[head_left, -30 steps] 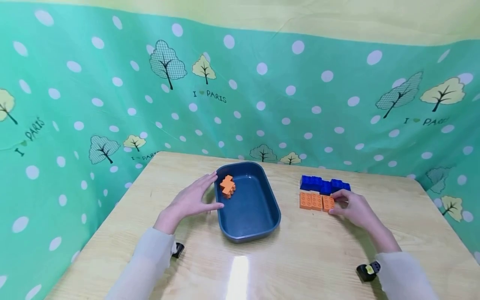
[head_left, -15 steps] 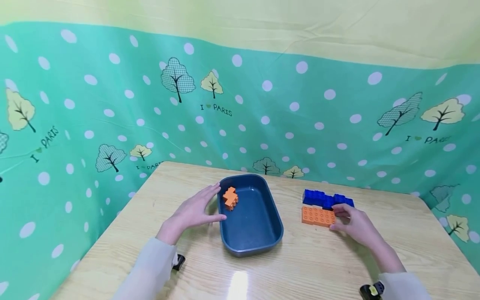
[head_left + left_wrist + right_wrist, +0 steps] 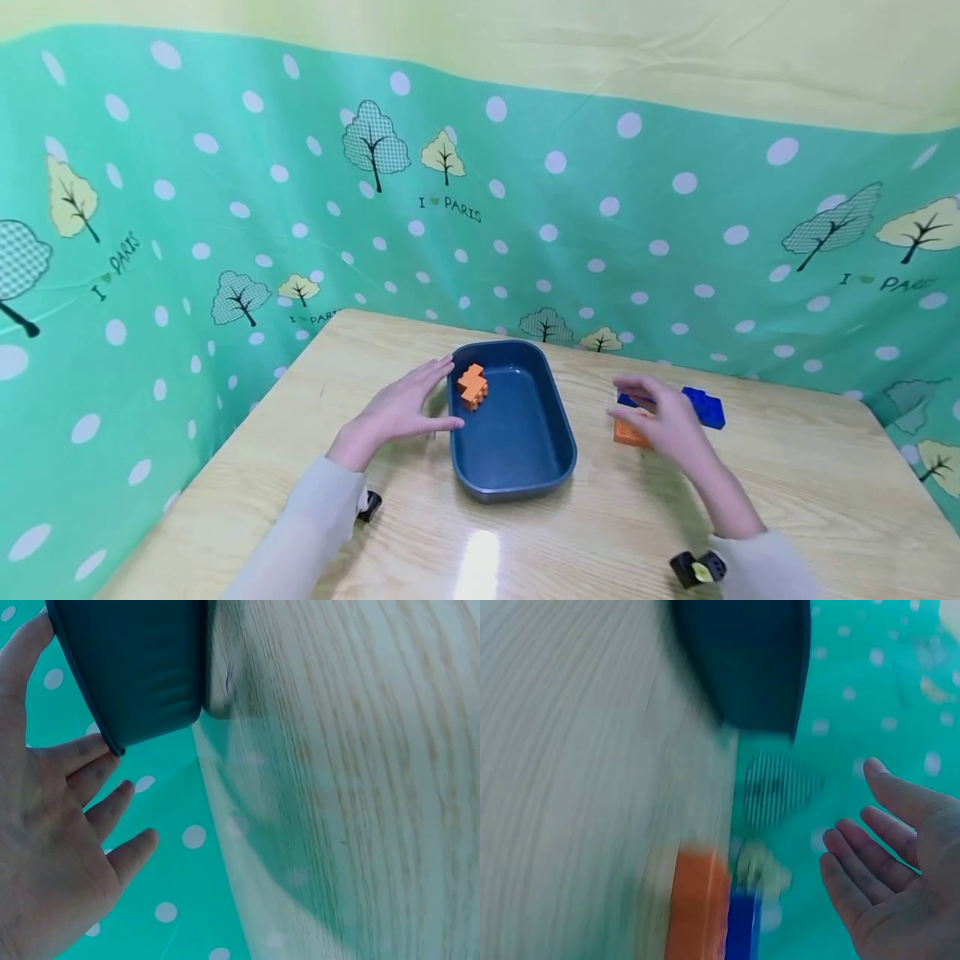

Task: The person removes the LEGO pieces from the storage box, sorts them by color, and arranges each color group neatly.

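Note:
A dark blue rectangular bin [image 3: 517, 433] stands mid-table, with small orange toy bricks [image 3: 473, 387] in its far left corner. Along its left rim, my left hand [image 3: 401, 408] spreads thumb and fingers, their tips touching the edge; the left wrist view shows the fingers fairly straight. My right hand [image 3: 663, 417] hovers over a group of orange bricks [image 3: 630, 433], fingers and thumb apart with nothing between them. Behind the orange ones lie blue bricks [image 3: 705, 408]. The hand covers part of both groups. In the right wrist view the bricks are blurred.
The light wooden table [image 3: 525, 550] ends at the back against a green dotted curtain [image 3: 480, 208] printed with trees. Black wrist cameras sit at both sleeves. Bare wood lies between the bin and the orange bricks.
The orange bricks' gaps have closed up into one block. My right hand has left their right end and moved left above them. My left hand stays at the bin; the head view has shifted.

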Motion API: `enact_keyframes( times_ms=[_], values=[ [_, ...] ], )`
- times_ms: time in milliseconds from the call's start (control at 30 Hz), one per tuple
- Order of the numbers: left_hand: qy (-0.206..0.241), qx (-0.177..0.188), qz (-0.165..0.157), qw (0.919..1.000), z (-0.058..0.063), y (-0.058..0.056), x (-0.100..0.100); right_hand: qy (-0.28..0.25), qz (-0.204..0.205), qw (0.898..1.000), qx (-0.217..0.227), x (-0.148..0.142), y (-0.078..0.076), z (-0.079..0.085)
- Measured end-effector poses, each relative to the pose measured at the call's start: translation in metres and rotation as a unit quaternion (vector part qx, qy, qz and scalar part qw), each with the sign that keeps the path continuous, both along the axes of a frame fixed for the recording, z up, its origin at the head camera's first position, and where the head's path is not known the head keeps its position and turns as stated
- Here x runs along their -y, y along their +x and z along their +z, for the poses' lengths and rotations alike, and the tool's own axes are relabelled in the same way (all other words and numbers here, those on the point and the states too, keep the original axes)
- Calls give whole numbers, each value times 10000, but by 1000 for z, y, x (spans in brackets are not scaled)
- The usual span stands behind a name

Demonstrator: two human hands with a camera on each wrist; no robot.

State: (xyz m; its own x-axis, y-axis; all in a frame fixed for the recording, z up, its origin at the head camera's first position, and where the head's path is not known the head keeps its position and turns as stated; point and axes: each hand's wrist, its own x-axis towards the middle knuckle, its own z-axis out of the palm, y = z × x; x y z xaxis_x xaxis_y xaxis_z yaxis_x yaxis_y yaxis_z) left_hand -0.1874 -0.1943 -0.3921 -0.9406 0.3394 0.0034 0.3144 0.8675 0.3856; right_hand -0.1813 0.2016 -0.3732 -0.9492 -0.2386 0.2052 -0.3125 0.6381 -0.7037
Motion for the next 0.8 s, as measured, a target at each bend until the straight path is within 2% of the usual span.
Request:
enact_keyframes(
  times_ms=[133, 233, 400, 600, 800],
  values=[
    [7, 27, 22, 10000, 0, 0, 0, -554, 363, 9977, 171, 46, -7, 3],
    [-9, 47, 45, 10000, 0, -1, 0, -900, 543, 9930, 538, 79, -11, 3],
    [-18, 100, 97, 9999, 0, -2, -1, -931, 697, 9859, 1202, 124, -18, -5],
    [-9, 53, 15, 10000, 0, -5, -2, -409, 990, 9832, 1477, 153, -29, -19],
    [-84, 78, -53, 9999, 1, -4, 0, 749, 1650, 9749, 1294, 166, -32, -33]
  ],
)
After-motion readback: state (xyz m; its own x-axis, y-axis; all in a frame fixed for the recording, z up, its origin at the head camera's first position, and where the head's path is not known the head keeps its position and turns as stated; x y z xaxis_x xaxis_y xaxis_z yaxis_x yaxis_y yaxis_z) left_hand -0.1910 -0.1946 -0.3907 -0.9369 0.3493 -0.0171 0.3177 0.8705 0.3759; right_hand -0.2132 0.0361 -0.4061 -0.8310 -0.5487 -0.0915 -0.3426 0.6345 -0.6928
